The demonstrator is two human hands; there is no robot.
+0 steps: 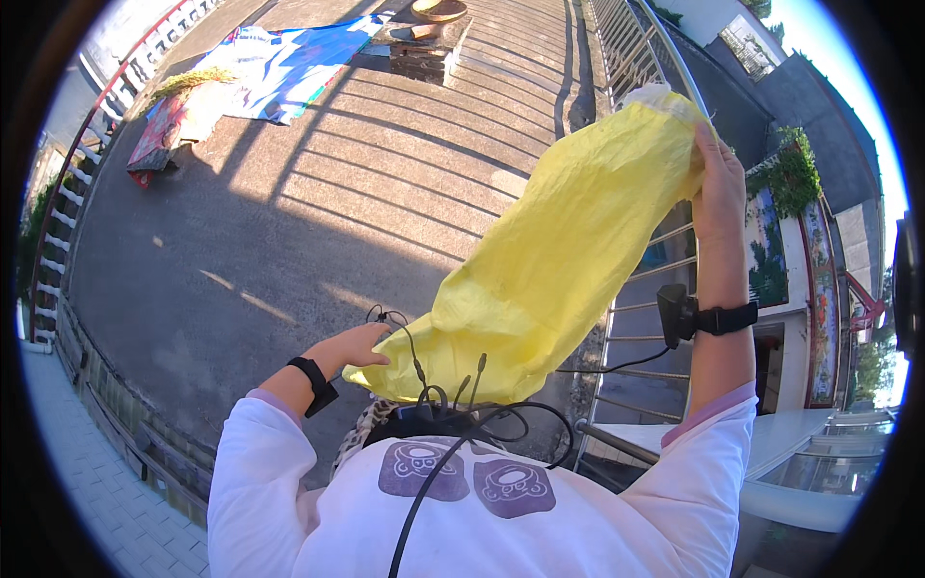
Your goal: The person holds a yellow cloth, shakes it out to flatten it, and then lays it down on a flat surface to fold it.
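A long yellow woven sack [549, 246] stretches slantwise in front of me, its pale end at the upper right by a metal railing. My right hand [715, 170] grips the sack's upper edge next to the rail, the fingers partly behind the fabric. At the sack's lower left corner is my left hand [361, 345], with thumb and fingers around the edge; how firmly it holds the corner cannot be told. Black cables [498, 415] hang from my chest across the sack's lower end. Both wrists wear black straps with small devices.
Metal railing [654, 271] runs along the right. On the concrete floor [376, 173] lie a blue and white sheet [303, 65] and a reddish cloth [170, 134] with dried stalks [191, 81]. A round basket [439, 9] rests on a block [426, 58]. A balustrade [65, 191] borders the left.
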